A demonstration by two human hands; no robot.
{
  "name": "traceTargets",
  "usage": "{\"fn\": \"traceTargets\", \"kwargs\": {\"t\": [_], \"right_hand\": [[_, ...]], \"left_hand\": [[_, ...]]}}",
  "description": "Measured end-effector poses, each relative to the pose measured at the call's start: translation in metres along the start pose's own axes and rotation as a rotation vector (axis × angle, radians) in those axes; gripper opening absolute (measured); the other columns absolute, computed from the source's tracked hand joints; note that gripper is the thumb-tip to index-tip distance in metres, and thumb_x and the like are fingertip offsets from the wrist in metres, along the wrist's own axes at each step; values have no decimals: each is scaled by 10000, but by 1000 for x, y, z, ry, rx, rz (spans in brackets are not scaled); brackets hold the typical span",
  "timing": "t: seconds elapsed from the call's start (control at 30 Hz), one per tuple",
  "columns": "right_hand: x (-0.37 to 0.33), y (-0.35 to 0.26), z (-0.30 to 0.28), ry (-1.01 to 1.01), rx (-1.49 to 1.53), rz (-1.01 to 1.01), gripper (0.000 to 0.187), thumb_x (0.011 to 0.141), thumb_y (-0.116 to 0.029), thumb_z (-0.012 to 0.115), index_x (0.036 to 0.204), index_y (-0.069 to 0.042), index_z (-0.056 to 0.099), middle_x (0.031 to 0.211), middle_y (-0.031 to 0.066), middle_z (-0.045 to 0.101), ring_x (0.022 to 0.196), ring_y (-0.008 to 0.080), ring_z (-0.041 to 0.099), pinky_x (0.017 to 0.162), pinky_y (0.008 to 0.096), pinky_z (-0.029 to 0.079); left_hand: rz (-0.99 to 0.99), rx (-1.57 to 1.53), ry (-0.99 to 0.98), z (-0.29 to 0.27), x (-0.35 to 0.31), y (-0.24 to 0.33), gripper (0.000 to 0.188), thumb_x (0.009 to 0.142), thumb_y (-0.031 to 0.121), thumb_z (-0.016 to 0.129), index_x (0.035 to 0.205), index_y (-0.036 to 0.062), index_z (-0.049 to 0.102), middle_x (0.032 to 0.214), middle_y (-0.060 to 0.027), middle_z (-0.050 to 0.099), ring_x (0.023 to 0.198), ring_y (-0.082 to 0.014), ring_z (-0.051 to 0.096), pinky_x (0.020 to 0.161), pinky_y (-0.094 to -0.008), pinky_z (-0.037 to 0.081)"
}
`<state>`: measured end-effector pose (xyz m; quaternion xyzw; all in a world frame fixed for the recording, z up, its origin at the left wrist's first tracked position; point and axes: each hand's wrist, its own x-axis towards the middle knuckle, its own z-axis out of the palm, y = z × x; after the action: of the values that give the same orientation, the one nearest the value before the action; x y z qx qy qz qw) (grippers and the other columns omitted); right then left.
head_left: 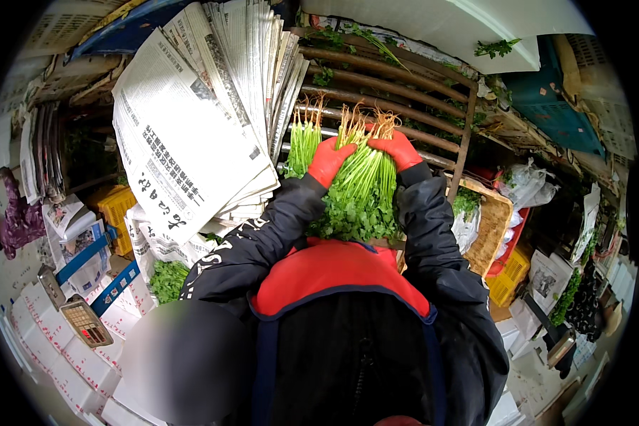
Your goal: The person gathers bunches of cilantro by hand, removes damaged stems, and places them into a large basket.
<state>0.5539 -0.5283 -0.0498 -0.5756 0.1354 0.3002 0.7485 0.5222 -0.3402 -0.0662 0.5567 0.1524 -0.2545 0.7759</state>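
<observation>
- green leafy bunch (pixel 362 181) between both hands, roots pointing away from the person, leaves toward the red bib (pixel 337 277)
- left hand (pixel 329 160), red glove, curled on the bunch's left side, thumb over the stems; fingertips hidden, can't tell how hard it presses
- right hand (pixel 397 148), red glove, closed on the stems from the right, just below the roots, seemingly to line up root ends
- hold from both sides probably stops loose stems fanning out
- smaller bunch (pixel 304 145) just left of left hand, on the slats, roots also away, likely laid parallel for easy reach
- slatted rack (pixel 465 131) under and beyond the hands, gaps perhaps let dirt drop
- newspaper stack (pixel 184 135) left of left hand, sheets fanned, edges probably easier to catch that way
- basket (pixel 495 238) right of and nearer the person than right hand, beside the forearm
</observation>
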Motion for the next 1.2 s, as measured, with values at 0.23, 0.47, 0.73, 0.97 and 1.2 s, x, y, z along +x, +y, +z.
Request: {"fn": "traceTargets", "kwargs": {"t": [0.23, 0.47, 0.73, 0.97, 1.2], "right_hand": [[-2, 9, 7, 202, -83, -68, 240, 723, -105, 694, 929, 5, 640, 868, 66, 648, 797, 145, 594, 734, 283, 457], [-3, 11, 14, 285, -314, -79, 272, 716, -149, 710, 937, -7, 641, 846, 68, 650, 771, 139, 588, 720, 280, 456], [-13, 14, 21, 273, -214, -194, 238, 701, -105, 706, 910, -13, 637, 829, 51, 645, 740, 132, 583, 701, 270, 461], [-14, 14, 26, 267, -167, -183, 185, 717, -103, 686, 863, 1, 641, 780, 46, 635, 723, 114, 576, 674, 270, 457], [-22, 11, 29, 386, -283, -244, 186, 736, -118, 680, 872, 5, 650, 797, 61, 651, 730, 121, 583, 692, 267, 460]], "left_hand": [[26, -111, 61, 5, -2, -3, 284, 820, 118, 624, 1070, -9, 582, 957, -49, 628, 820, -115, 566, 743, -262, 456], [96, -63, 138, 9, -8, -3, 274, 814, 106, 637, 1056, -7, 576, 930, -44, 629, 779, -106, 570, 705, -255, 465], [-54, -78, -123, 2, 1, 4, 324, 786, 98, 655, 1081, -10, 580, 967, -66, 632, 840, -142, 602, 758, -278, 481], [-94, -259, -149, 1, -4, 4, 311, 794, 84, 637, 1087, -5, 579, 995, -75, 629, 872, -160, 608, 787, -294, 484], [-48, -258, -60, 3, -2, 2, 273, 790, 72, 643, 1046, -10, 599, 958, -58, 635, 842, -140, 592, 759, -282, 476]]}}
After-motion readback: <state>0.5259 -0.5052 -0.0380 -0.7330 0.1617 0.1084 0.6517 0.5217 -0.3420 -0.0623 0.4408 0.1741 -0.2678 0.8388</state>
